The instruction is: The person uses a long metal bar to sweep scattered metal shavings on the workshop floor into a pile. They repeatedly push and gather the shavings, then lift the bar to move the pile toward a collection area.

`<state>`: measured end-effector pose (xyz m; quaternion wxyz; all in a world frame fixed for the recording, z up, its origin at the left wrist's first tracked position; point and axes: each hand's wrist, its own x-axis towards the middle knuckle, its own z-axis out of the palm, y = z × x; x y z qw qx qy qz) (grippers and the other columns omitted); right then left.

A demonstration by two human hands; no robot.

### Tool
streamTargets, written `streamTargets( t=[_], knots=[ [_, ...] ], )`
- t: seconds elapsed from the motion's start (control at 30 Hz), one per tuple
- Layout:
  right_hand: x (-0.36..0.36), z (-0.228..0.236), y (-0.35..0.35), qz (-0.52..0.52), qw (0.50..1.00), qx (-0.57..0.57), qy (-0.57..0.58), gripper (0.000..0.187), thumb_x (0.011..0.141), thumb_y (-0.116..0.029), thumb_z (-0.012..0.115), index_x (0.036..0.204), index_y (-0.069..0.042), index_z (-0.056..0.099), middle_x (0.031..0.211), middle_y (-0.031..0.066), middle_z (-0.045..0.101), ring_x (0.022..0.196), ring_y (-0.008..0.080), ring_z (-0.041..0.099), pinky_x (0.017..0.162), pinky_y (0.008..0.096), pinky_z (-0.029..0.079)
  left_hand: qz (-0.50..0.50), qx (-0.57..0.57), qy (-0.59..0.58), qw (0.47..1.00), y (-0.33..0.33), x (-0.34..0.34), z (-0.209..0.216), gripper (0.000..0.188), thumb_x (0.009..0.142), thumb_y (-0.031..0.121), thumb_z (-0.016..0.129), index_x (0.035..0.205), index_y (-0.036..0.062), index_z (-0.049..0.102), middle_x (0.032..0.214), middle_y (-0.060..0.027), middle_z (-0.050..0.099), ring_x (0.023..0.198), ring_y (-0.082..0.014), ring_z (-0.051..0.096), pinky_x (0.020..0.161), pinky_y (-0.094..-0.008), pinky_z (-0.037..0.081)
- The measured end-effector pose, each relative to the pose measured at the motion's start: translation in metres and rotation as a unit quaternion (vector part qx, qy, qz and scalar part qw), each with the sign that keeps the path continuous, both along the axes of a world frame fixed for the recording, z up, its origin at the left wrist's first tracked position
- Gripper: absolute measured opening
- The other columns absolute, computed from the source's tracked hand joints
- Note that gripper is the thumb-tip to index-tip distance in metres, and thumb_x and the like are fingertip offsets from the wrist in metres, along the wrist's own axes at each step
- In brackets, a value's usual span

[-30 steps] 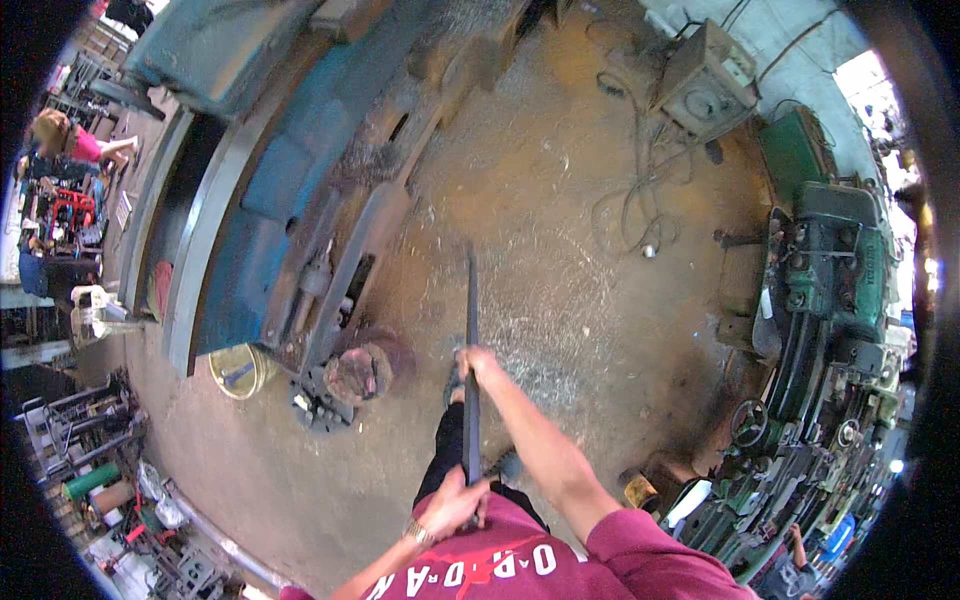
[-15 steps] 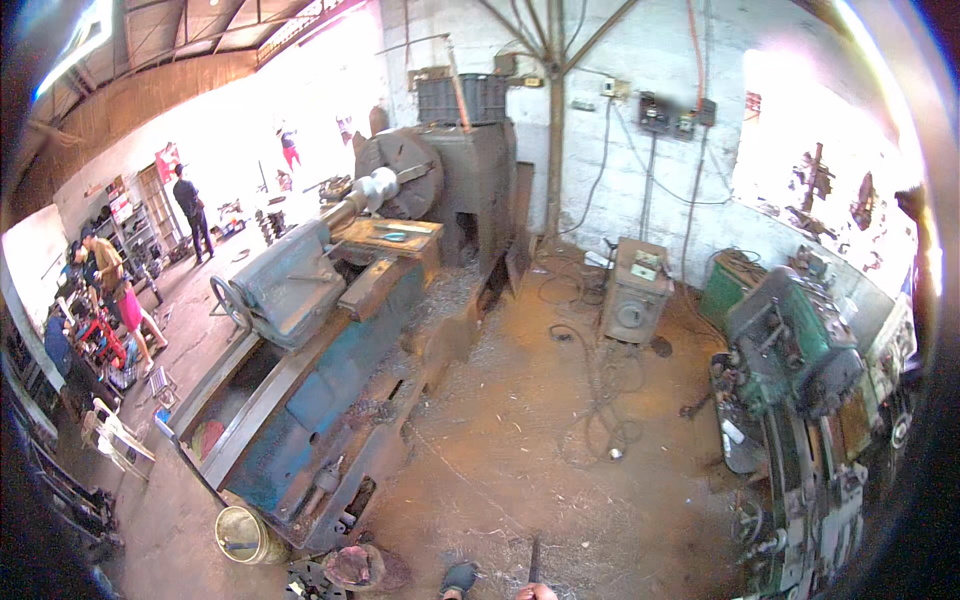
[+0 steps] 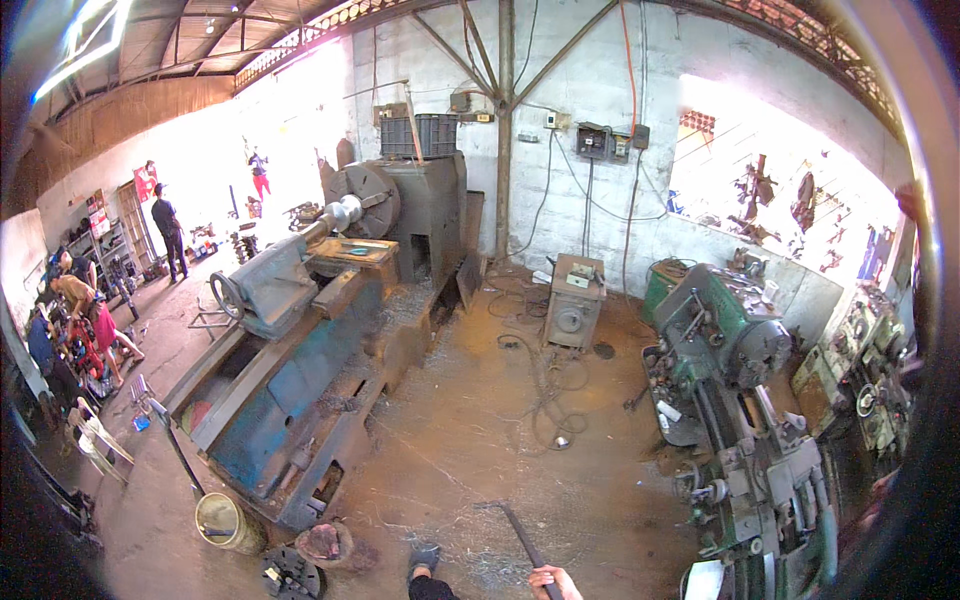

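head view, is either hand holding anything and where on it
One hand at the bottom edge grips a long dark metal bar at its near, lower end; the far end rests on the floor. Which hand cannot be told; no other shows.

- Rod [image 3: 520,535]: dark, matt metal, gripped by the right hand [image 3: 553,581].
- Floor [image 3: 480,440]: rough, rusty-brown concrete strewn with shiny shavings.
- Blue lathe [image 3: 300,360]: worn painted metal, rust-patched.
- Green lathe [image 3: 740,400]: chipped, greasy painted metal.
- Wall [image 3: 560,90]: rough whitewashed block.
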<state>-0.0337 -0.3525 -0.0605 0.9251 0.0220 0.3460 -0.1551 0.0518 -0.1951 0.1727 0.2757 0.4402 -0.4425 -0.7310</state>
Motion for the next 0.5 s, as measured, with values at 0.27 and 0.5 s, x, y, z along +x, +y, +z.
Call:
streamTargets(
  t=[0.27,0.5],
  knots=[
    [-0.035,-0.050,0.057,-0.081,0.985,-0.067,-0.138,0.006,0.087,-0.009,0.049,0.083,-0.007,0.052,0.072,-0.0012,0.048,0.068,0.0122,0.048,0.062,0.0245,0.041,0.058,-0.450,-0.310,0.836,0.014,-0.043,0.047,0.049,0.069,0.014,0.069,0.111,-0.0029,0.052,0.112,-0.0242,0.055,0.105,-0.0400,0.054,0.089,-0.0462,0.045],
    [-0.078,0.026,0.108,-0.262,0.768,0.372,-0.452,0.008,0.086,0.002,0.047,0.090,0.001,0.041,0.081,0.0050,0.038,0.078,0.0168,0.041,0.072,0.0293,0.040,-0.085,-0.524,-0.108,0.840,0.005,-0.100,-0.006,0.028,0.074,0.012,0.066,0.095,0.0022,0.050,0.069,-0.0089,0.055,0.064,-0.0257,0.056,0.061,-0.0357,0.044]
  ],
)
